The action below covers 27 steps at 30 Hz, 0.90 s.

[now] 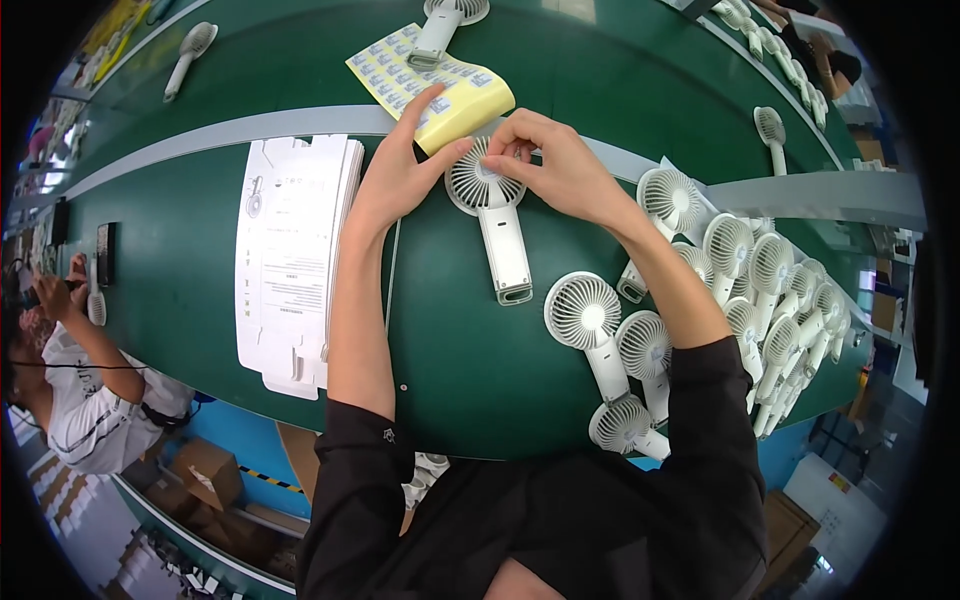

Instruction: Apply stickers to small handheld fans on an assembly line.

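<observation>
Both our hands meet at the head of a white handheld fan (503,245), which lies face up on the green table (450,390) in front of us, its handle pointing back toward our body. With our left hand (398,185) we keep a loose, unclosed shape: the thumb reaches to the upper left rim of the round grille, and the index finger stretches away over a yellow sheet of labels (470,108). We bend the fingers of our right hand (560,168) over the right side of the grille, with the thumb tip near its hub (whether we pinch anything small there, we cannot tell).

Just beyond the fan's head, the label sheet lies across a grey rail (280,125), its near edge curling up. Another white fan (436,38) rests with its handle end on the sheet's far part. Beside our left forearm we have a stack of flat white printed cartons (285,260).

On our right, three fans (585,312) lie close together near our forearm, and past it spreads a large heap of similar fans (770,265). Farther off, single fans lie at the upper left (190,60) and the upper right (770,130). At the far left, a co-worker (90,410) in a white top holds both hands up near the table's edge.
</observation>
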{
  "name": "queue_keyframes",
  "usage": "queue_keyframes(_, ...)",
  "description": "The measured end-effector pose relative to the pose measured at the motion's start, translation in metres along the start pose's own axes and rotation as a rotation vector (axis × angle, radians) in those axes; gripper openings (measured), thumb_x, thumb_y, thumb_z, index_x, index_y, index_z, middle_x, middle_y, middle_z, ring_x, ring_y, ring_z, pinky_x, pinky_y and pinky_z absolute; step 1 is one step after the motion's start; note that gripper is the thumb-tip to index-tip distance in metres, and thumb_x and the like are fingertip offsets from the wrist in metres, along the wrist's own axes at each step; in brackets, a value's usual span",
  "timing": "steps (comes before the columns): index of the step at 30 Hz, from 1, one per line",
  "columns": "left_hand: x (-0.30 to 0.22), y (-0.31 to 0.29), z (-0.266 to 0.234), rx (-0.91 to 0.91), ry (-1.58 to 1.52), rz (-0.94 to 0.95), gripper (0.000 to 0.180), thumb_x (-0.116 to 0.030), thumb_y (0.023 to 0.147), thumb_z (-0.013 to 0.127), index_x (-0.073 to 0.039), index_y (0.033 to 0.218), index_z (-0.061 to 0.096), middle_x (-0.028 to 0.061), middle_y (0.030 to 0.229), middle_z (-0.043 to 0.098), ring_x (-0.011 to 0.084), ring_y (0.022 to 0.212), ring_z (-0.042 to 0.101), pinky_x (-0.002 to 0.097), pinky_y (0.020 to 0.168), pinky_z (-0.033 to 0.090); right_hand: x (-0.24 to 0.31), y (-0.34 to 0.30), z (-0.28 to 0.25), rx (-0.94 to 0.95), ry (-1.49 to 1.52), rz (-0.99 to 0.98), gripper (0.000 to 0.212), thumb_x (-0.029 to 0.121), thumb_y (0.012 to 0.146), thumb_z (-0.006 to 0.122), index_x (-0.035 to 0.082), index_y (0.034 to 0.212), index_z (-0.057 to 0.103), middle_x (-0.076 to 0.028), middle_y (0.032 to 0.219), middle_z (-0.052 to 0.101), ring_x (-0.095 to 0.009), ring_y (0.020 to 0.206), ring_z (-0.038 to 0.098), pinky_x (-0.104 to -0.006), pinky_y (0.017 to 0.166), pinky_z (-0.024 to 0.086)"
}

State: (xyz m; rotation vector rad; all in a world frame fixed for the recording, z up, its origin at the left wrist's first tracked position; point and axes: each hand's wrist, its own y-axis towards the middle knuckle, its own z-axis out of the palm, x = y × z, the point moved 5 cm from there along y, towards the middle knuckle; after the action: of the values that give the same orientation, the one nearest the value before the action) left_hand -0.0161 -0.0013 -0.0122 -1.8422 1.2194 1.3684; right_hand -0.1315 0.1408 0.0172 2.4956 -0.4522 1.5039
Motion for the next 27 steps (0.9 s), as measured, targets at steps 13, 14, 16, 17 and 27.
queue_keyframes(13,0.0010,0.0004,0.0001,0.010,-0.040,-0.034,0.068,-0.027,0.089,0.075,-0.005,0.146,0.044,0.0210,0.132,0.060,0.0277,0.121,0.058,0.0353,0.102,0.045,0.0009,0.0015,-0.0001,0.026,-0.026,-0.008,0.013,0.014,0.092,0.071,0.002,0.091,0.066,-0.001,0.087,0.057,-0.011,0.075,0.050,-0.0273,0.072,0.045)
queue_keyframes(14,0.0012,0.0003,0.0004,0.011,-0.040,-0.035,0.068,-0.027,0.089,0.075,-0.005,0.146,0.044,0.0210,0.132,0.060,0.0277,0.121,0.058,0.0353,0.102,0.045,0.0009,0.0012,-0.0002,0.016,-0.025,-0.012,0.013,0.014,0.092,0.071,0.002,0.091,0.066,-0.001,0.088,0.057,-0.011,0.075,0.050,-0.0273,0.073,0.045)
queue_keyframes(16,-0.0004,0.0002,-0.0002,-0.001,-0.008,-0.004,0.068,-0.027,0.089,0.075,-0.006,0.146,0.044,0.0209,0.132,0.061,0.0272,0.120,0.059,0.0351,0.102,0.045,0.0013,0.0008,0.0000,0.005,-0.023,-0.017,0.013,0.014,0.092,0.071,0.002,0.092,0.066,-0.001,0.088,0.057,-0.011,0.075,0.050,-0.0274,0.073,0.045)
queue_keyframes(17,-0.0005,0.0000,-0.0005,-0.001,-0.007,-0.004,0.068,-0.027,0.089,0.075,-0.006,0.146,0.044,0.0209,0.132,0.061,0.0272,0.120,0.059,0.0351,0.102,0.045,0.0021,0.0004,0.0003,0.003,-0.023,-0.019,0.013,0.014,0.092,0.071,0.002,0.092,0.066,-0.002,0.088,0.057,-0.011,0.075,0.050,-0.0275,0.073,0.045)
queue_keyframes(27,0.0043,0.0000,0.0000,0.015,-0.033,-0.035,0.066,-0.028,0.090,0.074,-0.006,0.146,0.045,0.0215,0.134,0.060,0.0287,0.122,0.058,0.0353,0.102,0.045,0.0065,-0.0034,0.0055,-0.085,-0.187,-0.214,0.018,0.018,0.092,0.072,0.003,0.095,0.063,-0.004,0.095,0.057,-0.014,0.078,0.051,-0.0296,0.073,0.045)
